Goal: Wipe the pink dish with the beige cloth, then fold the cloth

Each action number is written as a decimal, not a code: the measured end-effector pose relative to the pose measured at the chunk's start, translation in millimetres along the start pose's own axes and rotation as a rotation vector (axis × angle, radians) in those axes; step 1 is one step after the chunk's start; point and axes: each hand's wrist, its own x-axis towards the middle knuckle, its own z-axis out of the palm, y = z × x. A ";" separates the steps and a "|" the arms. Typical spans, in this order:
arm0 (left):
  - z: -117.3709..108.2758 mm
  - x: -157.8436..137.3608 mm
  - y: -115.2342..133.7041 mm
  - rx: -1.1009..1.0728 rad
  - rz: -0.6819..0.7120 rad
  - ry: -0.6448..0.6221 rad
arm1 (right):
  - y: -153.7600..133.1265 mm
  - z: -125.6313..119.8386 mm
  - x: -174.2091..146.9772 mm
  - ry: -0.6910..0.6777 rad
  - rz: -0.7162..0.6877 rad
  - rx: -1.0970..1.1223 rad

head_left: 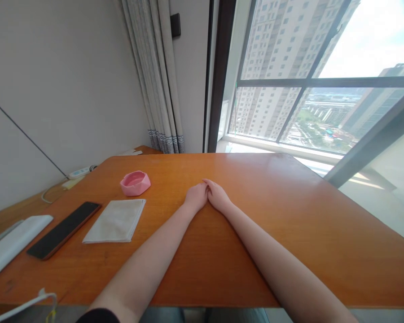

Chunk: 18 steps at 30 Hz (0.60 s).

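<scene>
Our left grip point(196, 197) and right grip point(217, 195) touch; how open, or holding what, we cannot tell. Left of them lie a pink dish point(139, 189) and folded cloth point(115, 221).

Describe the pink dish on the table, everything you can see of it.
The pink dish is small and low, with a faceted, angular outer wall and a rounded hollow; its rim looks notched. It could be plastic or ceramic; I cannot tell which. It stands upright on the wooden table, beyond the folded cloth and apart from it, to the left of the left hand. Only the table touches it.
</scene>
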 end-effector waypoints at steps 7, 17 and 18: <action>6.7 6.5 -7.8 -0.033 0.042 0.031 | -2.0 3.8 3.7 0.015 0.012 0.130; 10.0 6.9 -8.7 -0.040 0.058 0.035 | -2.7 4.8 2.8 0.023 -0.022 0.092; 10.2 7.2 -8.6 -0.043 0.057 0.035 | -2.6 4.5 2.9 0.022 -0.024 0.092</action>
